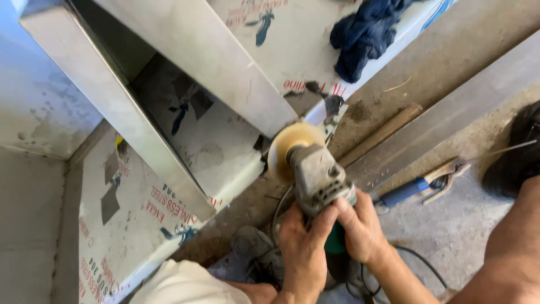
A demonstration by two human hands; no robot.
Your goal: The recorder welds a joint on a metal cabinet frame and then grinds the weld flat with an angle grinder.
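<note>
Both hands grip a dusty grey angle grinder (318,177) with a green rear body. My left hand (302,247) wraps the body from below left. My right hand (360,225) holds it from the right, thumb on the grey housing. The grinder's tan round polishing disc (284,147) points away from me and sits at the lower corner of a stainless steel box section (208,50). The steel is partly covered by a white protective film with red and blue print, torn near the disc.
A dark blue rag (365,34) lies on the film-covered steel at top. A blue-handled clamp tool (419,186) and a wooden stick (379,135) lie on the concrete floor. A black power cord (416,262) trails below my hands. My shoe (253,247) is near the steel's edge.
</note>
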